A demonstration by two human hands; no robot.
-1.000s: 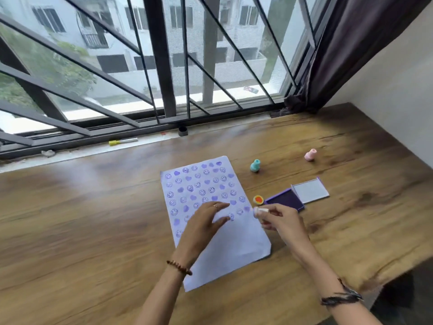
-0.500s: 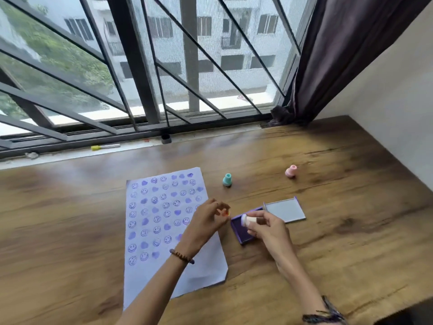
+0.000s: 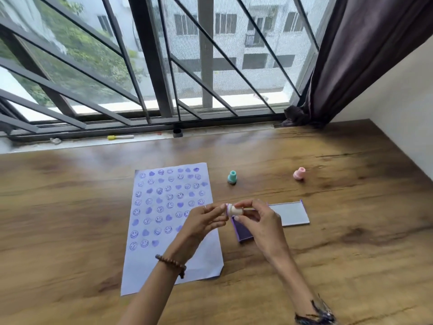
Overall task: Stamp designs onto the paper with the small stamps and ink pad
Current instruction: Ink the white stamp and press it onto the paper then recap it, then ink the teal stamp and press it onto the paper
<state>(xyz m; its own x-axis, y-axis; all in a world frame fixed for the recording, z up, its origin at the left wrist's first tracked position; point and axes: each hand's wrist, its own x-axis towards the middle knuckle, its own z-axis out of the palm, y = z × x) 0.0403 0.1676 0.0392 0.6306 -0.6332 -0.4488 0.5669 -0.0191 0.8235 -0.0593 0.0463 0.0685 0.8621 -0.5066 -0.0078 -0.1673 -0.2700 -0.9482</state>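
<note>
While I am watching through the head camera, the right hand (image 3: 260, 222) is pinching a small white stamp (image 3: 233, 210) between thumb and fingertips, closed snugly round its body, with the stamp lying sideways and its purple-edged face turned toward the left hand (image 3: 202, 221). The left hand's fingers (image 3: 216, 211) are curling loosely and meeting that stamp face; I cannot tell whether they are truly gripping it or only touching it. A beaded bracelet (image 3: 172, 265) is sitting on the left wrist.

Directly under the pinch and slightly toward me, the purple ink pad (image 3: 242, 232) is lying open on the wooden table (image 3: 70, 219), partly hidden by the right hand, with its pale lid (image 3: 290, 213) spreading out just to the right of the grip. To the left of the grip, and passing under the left hand, the paper (image 3: 164, 231) is lying flat, covered with rows of purple smiley and heart prints. Beyond the grip, farther from me, a teal stamp (image 3: 232, 177) is standing upright, and well off to the right of it a pink stamp (image 3: 299, 173) is standing near the far side.
</note>
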